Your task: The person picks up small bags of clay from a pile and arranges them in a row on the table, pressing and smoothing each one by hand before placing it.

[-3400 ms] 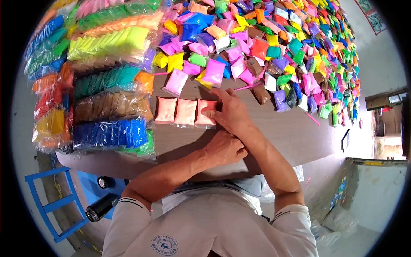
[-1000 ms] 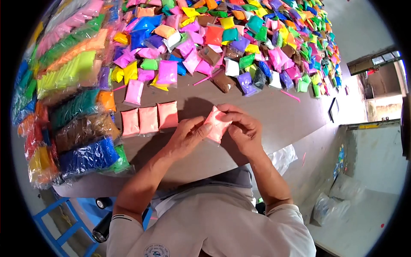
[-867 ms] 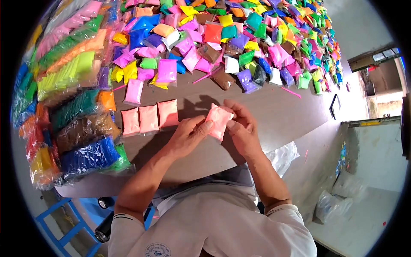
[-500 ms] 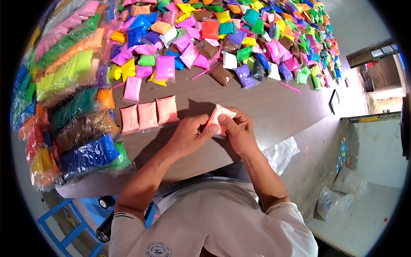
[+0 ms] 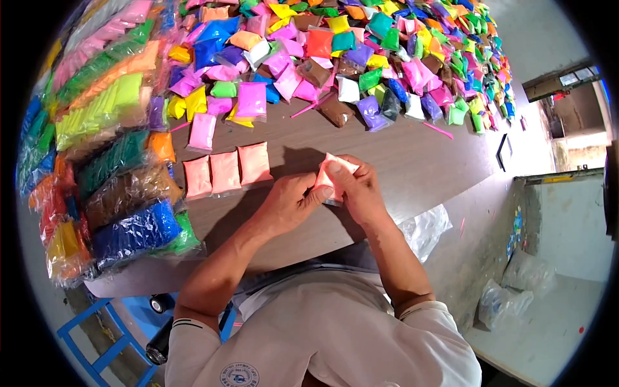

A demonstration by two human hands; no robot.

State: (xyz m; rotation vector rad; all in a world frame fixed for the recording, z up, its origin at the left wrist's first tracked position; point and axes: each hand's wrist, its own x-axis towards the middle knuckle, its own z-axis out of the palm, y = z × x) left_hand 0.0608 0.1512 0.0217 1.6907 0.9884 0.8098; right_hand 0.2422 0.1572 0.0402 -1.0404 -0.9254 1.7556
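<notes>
Between my two hands is a small salmon-pink packet (image 5: 330,173) in clear plastic, held just above the brown table (image 5: 290,238). My left hand (image 5: 291,198) is closed on its left edge, thumb at the lower corner. On the other side my right hand (image 5: 362,192) grips it, with the thumb pressed over the front face. The fingers behind the packet are partly hidden. To the left of my hands, a row of three matching packets (image 5: 225,173) lies flat, side by side. A brighter pink packet (image 5: 202,132) rests just beyond that row.
A large heap of mixed-colour packets (image 5: 361,58) covers the table's far side. Stacks of bagged packets sorted by colour, such as blue (image 5: 135,231) and yellow-green (image 5: 103,113), line the left. A clear plastic bag (image 5: 425,231) hangs by the right table edge.
My right thumb has shifted up across the packet's face, and the packet has turned slightly more upright. Both hands keep hold of it in nearly the same place.
</notes>
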